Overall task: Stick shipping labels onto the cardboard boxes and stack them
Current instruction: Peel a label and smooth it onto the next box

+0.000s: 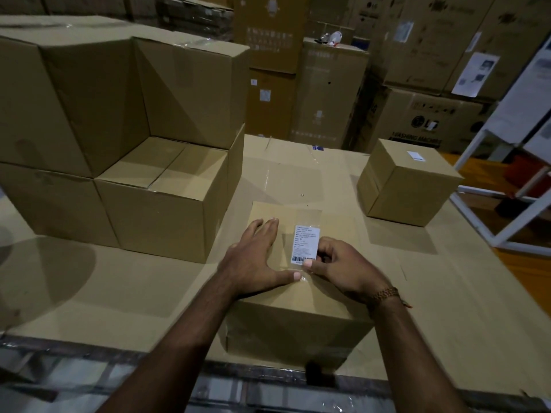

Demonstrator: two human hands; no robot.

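Pressing flat on box [301, 281] top near worktop [119, 281] front edge, left hand [253, 260] fingers straight, right hand [340, 266] fingers curled pinching label [306, 245] edge, label lying on box top, stacked boxes [119, 129] at left, labelled box [408, 180] far right

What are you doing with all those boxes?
A person is sticking a shipping label onto the top of a small cardboard box right in front of them. The left hand lies flat on the box top, thumb on the clear tape, while the right hand pinches the label's lower edge. Another small box with a white label sits off to the right, and bigger boxes are stacked on the left.
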